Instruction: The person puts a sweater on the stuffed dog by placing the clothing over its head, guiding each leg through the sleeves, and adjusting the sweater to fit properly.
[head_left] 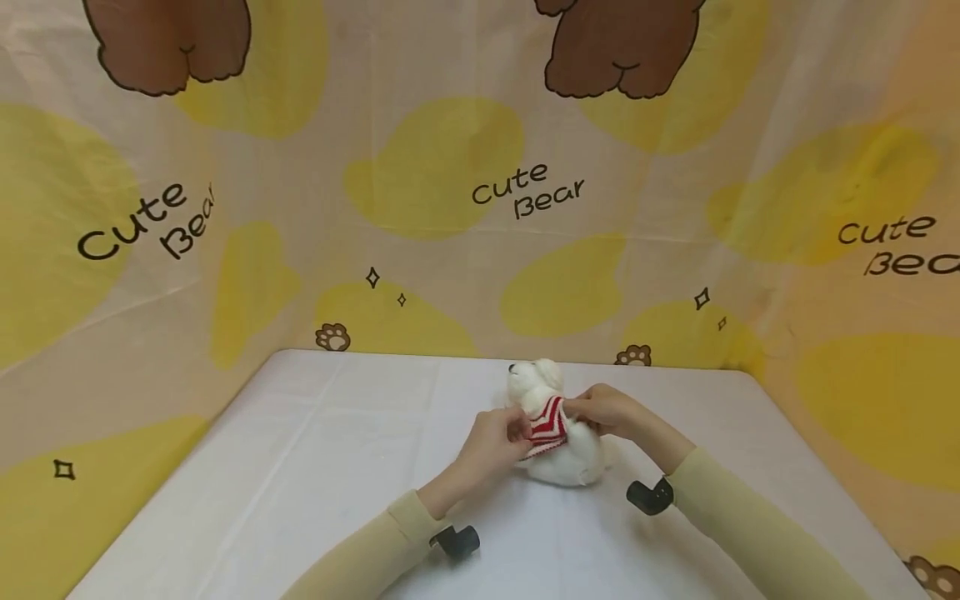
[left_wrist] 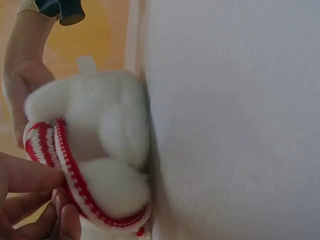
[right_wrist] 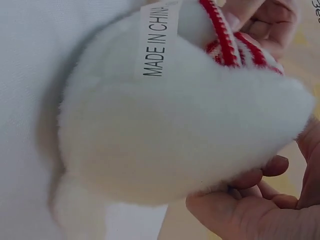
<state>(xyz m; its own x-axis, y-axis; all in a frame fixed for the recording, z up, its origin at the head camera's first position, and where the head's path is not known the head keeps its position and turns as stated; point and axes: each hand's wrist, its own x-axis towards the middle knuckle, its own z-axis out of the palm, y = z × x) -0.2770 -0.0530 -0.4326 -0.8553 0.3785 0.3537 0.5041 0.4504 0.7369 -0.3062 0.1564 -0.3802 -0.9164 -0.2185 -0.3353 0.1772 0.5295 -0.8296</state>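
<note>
A white plush bear [head_left: 566,467] sits on the white table, its dark nose pointing left in the head view. It wears a red-and-white striped knitted garment [head_left: 549,425]. My left hand [head_left: 491,442] pinches the garment's edge between thumb and fingers; in the left wrist view the red-trimmed hem [left_wrist: 75,175] stands away from the fur there. On the bear's other side, my right hand [head_left: 607,410] holds its upper body, fingers and thumb curled at the fur. A "MADE IN CHINA" tag [right_wrist: 156,40] sticks out of the bear in the right wrist view.
A white cloth-covered table [head_left: 300,500] lies beneath. Patterned "Cute Bear" curtains [head_left: 420,167] close off the back and both sides. Black wrist cameras [head_left: 459,542] hang under both sleeves, close above the tabletop.
</note>
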